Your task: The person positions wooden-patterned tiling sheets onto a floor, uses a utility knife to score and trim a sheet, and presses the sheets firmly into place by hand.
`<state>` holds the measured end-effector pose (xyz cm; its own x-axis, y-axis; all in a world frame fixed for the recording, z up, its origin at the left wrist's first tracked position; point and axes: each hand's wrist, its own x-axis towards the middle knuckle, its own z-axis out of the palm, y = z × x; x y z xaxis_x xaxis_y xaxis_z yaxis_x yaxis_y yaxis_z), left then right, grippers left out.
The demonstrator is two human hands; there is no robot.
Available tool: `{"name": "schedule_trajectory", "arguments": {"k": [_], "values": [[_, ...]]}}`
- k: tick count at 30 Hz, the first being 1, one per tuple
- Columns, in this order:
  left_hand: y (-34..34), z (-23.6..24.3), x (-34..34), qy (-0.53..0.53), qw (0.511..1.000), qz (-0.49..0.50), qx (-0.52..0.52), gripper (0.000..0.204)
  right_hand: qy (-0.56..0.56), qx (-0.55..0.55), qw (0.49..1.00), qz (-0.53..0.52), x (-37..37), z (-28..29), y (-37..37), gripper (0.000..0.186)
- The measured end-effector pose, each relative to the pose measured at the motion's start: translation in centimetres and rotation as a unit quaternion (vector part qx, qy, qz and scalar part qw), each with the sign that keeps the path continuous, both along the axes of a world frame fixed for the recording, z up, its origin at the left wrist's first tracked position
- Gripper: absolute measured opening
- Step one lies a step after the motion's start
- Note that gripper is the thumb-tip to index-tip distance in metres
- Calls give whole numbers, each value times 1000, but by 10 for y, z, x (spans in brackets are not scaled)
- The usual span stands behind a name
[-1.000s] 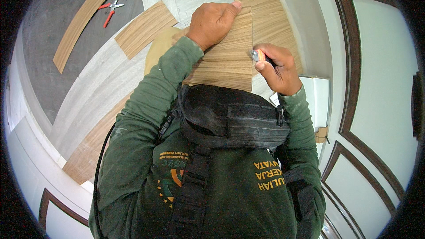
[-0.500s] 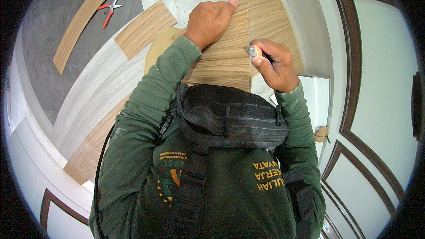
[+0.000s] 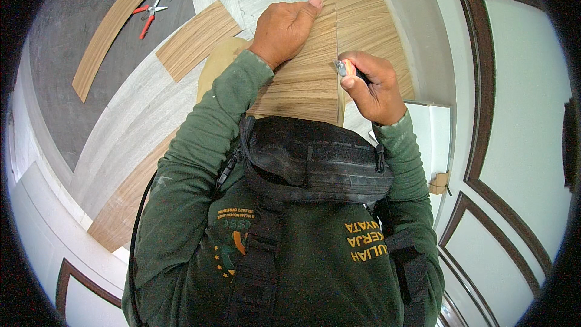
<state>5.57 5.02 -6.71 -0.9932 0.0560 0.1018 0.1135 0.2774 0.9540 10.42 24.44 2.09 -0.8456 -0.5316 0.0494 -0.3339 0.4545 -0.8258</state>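
Observation:
A wood-grain plank (image 3: 302, 88) lies right in front of my body, its straight right edge over another wood-grain plank (image 3: 375, 36). My left hand (image 3: 283, 33) is closed at the far left part of the near plank, thumb stretched toward its far right corner; the other fingers are partly hidden. In my right hand (image 3: 380, 85) is a utility knife (image 3: 345, 68) with orange, black and metal parts. Its metal tip sits at the plank's right edge, about midway along; the blade itself is too small to make out.
Red-handled snips (image 3: 149, 17) lie on the dark floor (image 3: 72, 79), beside a long wood-grain strip (image 3: 115, 30). A short wood-grain piece (image 3: 198, 39) rests on grey planks (image 3: 142, 106). White panels with dark trim (image 3: 526, 79) stand at the right. A black pouch (image 3: 321, 160) covers my front.
My right hand and the knife have shifted slightly left, along with the plank's edge. My left hand has moved a touch left too, keeping its pose.

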Motion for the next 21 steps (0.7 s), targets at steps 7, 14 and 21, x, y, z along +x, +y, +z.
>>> {"name": "schedule_trajectory", "arguments": {"k": [7,14,21], "values": [[2,-3,-2,8,1000,10,-5,54,-2,5,1000,-1,-1,3,-1,23],[20,3,12,42,999,-12,31,49,18,-7,994,-103,-12,-10,6,23],[14,-13,1,87,995,5,-45,46,-71,-69,992,-80,8,-3,22,29]]}}
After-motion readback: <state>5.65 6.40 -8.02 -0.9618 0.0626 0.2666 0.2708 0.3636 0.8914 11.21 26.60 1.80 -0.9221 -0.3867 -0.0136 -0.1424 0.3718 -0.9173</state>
